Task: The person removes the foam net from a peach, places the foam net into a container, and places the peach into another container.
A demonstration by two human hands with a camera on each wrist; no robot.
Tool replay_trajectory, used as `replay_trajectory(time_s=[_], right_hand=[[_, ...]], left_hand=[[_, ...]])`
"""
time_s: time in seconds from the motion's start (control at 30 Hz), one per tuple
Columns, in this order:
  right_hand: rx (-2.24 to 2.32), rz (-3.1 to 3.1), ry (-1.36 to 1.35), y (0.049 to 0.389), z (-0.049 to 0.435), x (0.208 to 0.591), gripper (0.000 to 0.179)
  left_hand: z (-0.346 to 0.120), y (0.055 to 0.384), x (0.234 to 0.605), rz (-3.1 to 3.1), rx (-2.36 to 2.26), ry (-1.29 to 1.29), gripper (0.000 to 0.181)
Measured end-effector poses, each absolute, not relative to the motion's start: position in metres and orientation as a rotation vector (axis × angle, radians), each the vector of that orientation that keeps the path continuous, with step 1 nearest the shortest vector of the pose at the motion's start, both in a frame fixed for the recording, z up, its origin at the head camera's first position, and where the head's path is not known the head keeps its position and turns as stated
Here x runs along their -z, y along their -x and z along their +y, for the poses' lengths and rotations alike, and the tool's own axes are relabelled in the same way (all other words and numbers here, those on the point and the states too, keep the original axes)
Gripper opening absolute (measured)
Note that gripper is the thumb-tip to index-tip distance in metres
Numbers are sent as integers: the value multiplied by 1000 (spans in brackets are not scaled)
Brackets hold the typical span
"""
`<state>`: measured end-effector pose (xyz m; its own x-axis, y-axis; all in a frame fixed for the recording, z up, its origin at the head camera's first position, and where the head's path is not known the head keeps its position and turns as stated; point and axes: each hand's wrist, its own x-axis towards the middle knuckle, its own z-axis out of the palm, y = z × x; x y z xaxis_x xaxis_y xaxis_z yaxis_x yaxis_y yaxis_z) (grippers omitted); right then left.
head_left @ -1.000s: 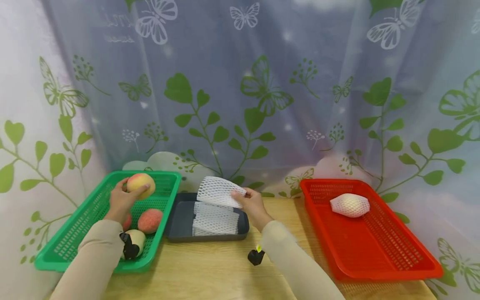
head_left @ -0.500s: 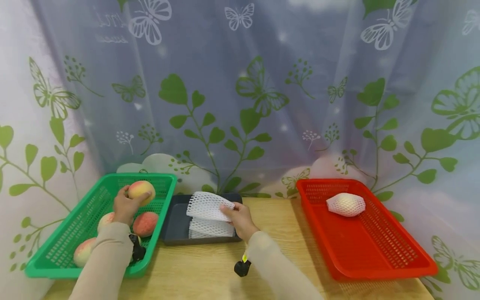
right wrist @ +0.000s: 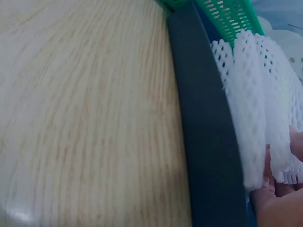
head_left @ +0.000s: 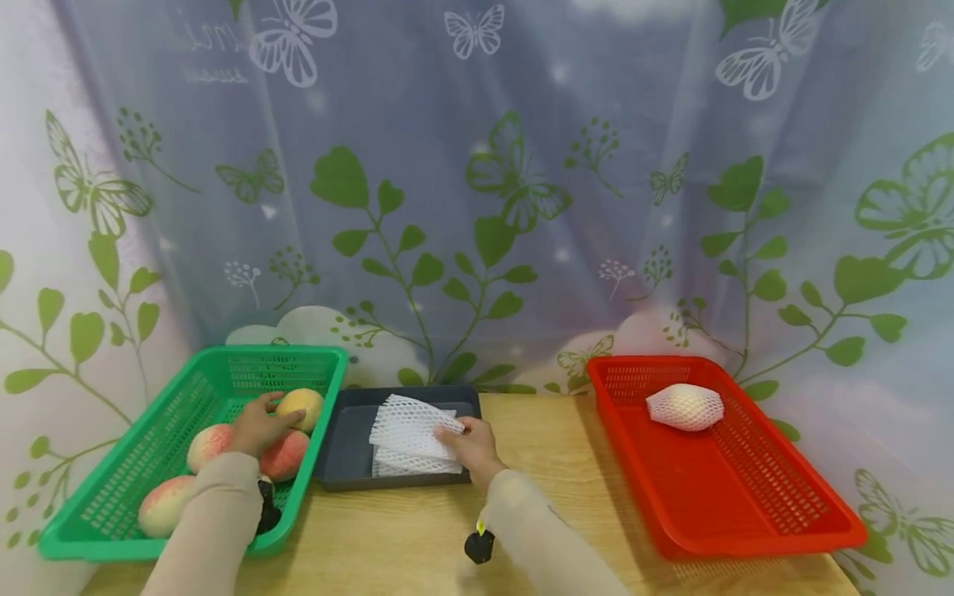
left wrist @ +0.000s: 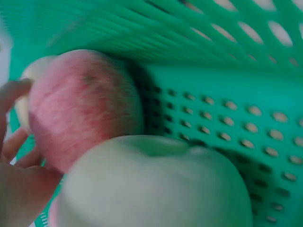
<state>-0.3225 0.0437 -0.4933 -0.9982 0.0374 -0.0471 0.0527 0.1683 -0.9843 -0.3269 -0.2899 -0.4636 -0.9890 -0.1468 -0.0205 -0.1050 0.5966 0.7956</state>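
My left hand (head_left: 261, 426) is inside the green basket (head_left: 55, 534), with its thumb and fingers round a yellow peach (head_left: 304, 407). Directly below it lies a red peach (head_left: 285, 457), large in the left wrist view beside a pale peach (left wrist: 161, 189). More pink-and-cream peaches (head_left: 166, 507) sit left of the forearm. Over the dark grey tray (head_left: 346, 434), my right hand (head_left: 477, 451) pinches the right end of a white foam net sleeve (head_left: 410, 424). Further foam nets (head_left: 406, 463) lie beneath that one in the tray. The right wrist view shows the fingers (right wrist: 297, 144) at the net's edge.
A red basket (head_left: 663, 497) stands on the right, holding one fruit in a foam net (head_left: 686, 407). The wooden table (head_left: 402, 538) carries everything. A patterned curtain (head_left: 447, 207) hangs behind. A small black device (head_left: 479, 545) hangs by the right wrist.
My left hand has lowered the yellow peach into the green basket, down over the red peach. My right hand has brought the foam net down onto the others in the tray.
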Motion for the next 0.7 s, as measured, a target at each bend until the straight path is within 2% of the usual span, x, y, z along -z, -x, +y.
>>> replay_trajectory(time_s=[0.17, 0.33, 0.43, 0.6, 0.7], right_hand=[[1987, 2367, -85, 323, 46, 498, 17], [1994, 2358, -43, 324, 48, 499, 20], [1985, 2393, -11, 324, 47, 499, 26], [1866, 2568, 60, 322, 44, 503, 50], [1773, 2695, 69, 320, 41, 504, 36]], left_hand=[[-295, 327, 470, -2828, 1382, -165, 79], [-298, 331, 474, -2788, 1437, -159, 79], [-298, 331, 474, -2779, 1459, -174, 78], [-297, 328, 473, -2800, 1451, -182, 77], [-296, 325, 471, -2800, 1461, -174, 78]])
